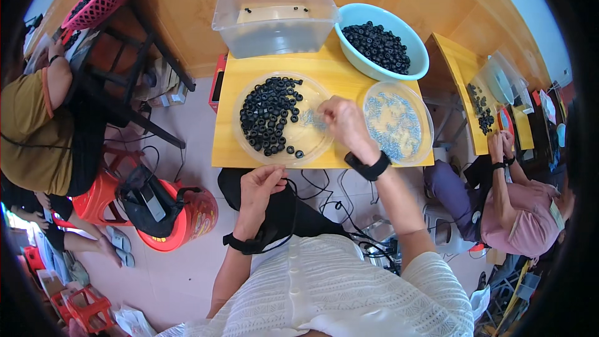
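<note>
My left hand [261, 192] is at the table's front edge, thumb and fingertips pressed together. Whatever it may hold is too small to make out. My right hand [347, 123], fingers curled together, hovers by the right rim of a round clear tray [317, 150]; I cannot make out anything in it. Black ring-shaped parts [265, 109] fill the tray's left side. Beside my right fingertips lies a small heap of thin silvery pieces [310, 119]. A second round tray [426, 140], right of my right hand, has many such silvery pieces [393, 125] spread across it.
A clear plastic bin [277, 40] and a light-blue basin [412, 73] of black parts stand at the back of the yellow table [226, 143]. Cables [337, 206] hang below. People sit left and right; a red bucket [199, 212] stands left.
</note>
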### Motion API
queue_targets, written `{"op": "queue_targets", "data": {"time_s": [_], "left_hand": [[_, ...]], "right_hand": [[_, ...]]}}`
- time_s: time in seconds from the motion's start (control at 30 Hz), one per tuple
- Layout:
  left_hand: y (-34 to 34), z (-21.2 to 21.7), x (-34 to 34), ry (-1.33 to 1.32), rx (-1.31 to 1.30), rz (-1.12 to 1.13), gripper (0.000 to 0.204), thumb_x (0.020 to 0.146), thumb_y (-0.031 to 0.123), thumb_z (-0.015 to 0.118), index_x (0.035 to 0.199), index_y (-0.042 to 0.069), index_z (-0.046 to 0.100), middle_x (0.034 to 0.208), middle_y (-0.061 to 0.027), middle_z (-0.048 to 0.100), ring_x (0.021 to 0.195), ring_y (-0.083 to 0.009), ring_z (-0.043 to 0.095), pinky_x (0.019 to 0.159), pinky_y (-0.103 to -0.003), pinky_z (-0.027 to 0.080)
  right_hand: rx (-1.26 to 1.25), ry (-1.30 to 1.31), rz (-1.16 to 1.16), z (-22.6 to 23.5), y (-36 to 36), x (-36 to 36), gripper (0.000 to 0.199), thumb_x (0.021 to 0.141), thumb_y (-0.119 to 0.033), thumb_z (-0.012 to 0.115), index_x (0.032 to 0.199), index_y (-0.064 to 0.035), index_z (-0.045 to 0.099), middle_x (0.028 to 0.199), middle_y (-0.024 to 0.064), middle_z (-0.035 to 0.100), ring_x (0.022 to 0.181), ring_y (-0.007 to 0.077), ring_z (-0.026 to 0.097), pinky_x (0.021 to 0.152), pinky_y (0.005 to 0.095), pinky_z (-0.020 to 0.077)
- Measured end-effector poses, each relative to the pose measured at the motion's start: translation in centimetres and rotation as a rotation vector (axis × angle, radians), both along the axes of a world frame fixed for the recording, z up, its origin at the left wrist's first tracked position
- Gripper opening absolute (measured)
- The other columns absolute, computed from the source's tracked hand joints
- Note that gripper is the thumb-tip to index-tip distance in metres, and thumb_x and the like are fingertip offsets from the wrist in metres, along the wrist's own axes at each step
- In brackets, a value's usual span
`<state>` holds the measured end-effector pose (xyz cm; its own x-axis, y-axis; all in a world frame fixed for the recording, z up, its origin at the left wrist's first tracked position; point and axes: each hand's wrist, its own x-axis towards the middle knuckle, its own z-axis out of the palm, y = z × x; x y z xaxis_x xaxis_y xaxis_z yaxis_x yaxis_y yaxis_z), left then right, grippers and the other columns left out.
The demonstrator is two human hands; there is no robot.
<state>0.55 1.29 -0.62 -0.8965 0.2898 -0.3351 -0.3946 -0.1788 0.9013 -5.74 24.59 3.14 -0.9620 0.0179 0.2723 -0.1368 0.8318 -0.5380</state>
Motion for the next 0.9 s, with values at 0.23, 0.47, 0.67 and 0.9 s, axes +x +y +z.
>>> {"op": "queue_targets", "data": {"time_s": [0.23, 0.47, 0.67, 0.9], "left_hand": [[-0.5, -0.3, 0.0, -0.004, 0.019, 0.037, 0.021, 0.086, 0.014, 0.059, 0.100, -0.002, 0.062, 0.088, -0.0098, 0.065, 0.075, -0.0125, 0.062, 0.069, -0.024, 0.052], [0.1, -0.4, -0.2, -0.001, 0.033, 0.035, 0.019, 0.086, 0.013, 0.058, 0.098, -0.001, 0.063, 0.088, -0.0091, 0.065, 0.075, -0.0122, 0.061, 0.070, -0.024, 0.052], [0.5, -0.4, -0.8, 0.024, 0.036, 0.031, 0.018, 0.087, 0.013, 0.057, 0.097, -0.001, 0.062, 0.087, -0.0083, 0.065, 0.076, -0.0120, 0.061, 0.071, -0.024, 0.052], [2.2, 0.7, -3.7, 0.099, 0.032, 0.000, 0.018, 0.088, 0.013, 0.056, 0.097, 0.000, 0.062, 0.086, -0.0066, 0.065, 0.074, -0.0102, 0.060, 0.070, -0.023, 0.050]], "right_hand": [[0.110, 0.016, 0.062, -3.6, -2.6, -0.6, 0.012, 0.067, -0.002, 0.060, 0.077, -0.0042, 0.066, 0.078, 0.0119, 0.060, 0.080, 0.0301, 0.059, 0.069, 0.0388, 0.0494], [0.171, 0.044, 0.114, -4.1, -2.5, -0.7, 0.011, 0.070, -0.002, 0.059, 0.079, -0.0037, 0.064, 0.080, 0.0121, 0.057, 0.080, 0.0311, 0.058, 0.069, 0.0396, 0.0486], [-0.185, 0.009, -0.007, -3.4, -1.8, -0.2, 0.008, 0.075, -0.003, 0.059, 0.082, -0.0011, 0.061, 0.076, 0.0119, 0.058, 0.067, 0.0267, 0.058, 0.061, 0.0357, 0.0474], [-1.008, -0.337, -0.009, -4.5, -0.3, -0.6, 0.009, 0.083, -0.007, 0.059, 0.088, 0.0003, 0.060, 0.072, 0.0045, 0.060, 0.060, 0.0098, 0.055, 0.054, 0.0223, 0.0460]]}}
